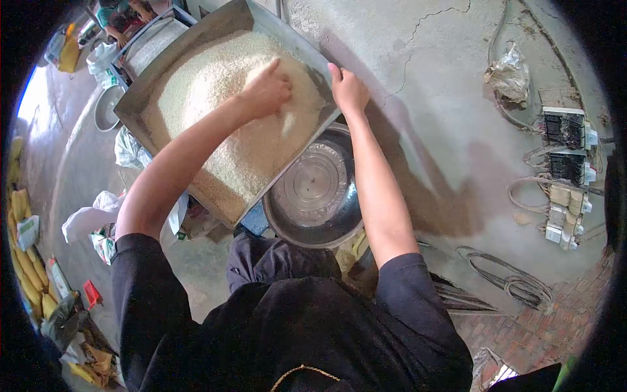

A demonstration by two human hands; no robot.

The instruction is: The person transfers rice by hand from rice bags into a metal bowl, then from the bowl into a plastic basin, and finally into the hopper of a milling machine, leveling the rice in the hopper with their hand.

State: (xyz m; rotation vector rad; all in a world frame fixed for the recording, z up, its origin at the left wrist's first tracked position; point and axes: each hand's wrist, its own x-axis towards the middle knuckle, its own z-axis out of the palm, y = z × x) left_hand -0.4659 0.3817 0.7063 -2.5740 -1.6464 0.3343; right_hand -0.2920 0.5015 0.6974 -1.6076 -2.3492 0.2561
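Pale, rice-like grain [215,98] is heaped in a large square metal tray [228,16] at upper centre. My left hand [266,89] reaches into the heap from the left, its fingers apart and touching the grain; some fingertips are hard to see. At the tray's right side, my right hand [351,91] is closed on the rim with the thumb up. Below the tray's lower right edge is a round metal basin [313,183], partly covered by the tray. Its visible bottom has ring marks and a few small specks.
A second metal tray [157,42] and another person's arm [117,32] are at upper left. A smaller bowl [108,108] and white sacks [98,219] lie on the left. Electrical switches [565,130] with cables are on the cracked grey wall [444,85] at right.
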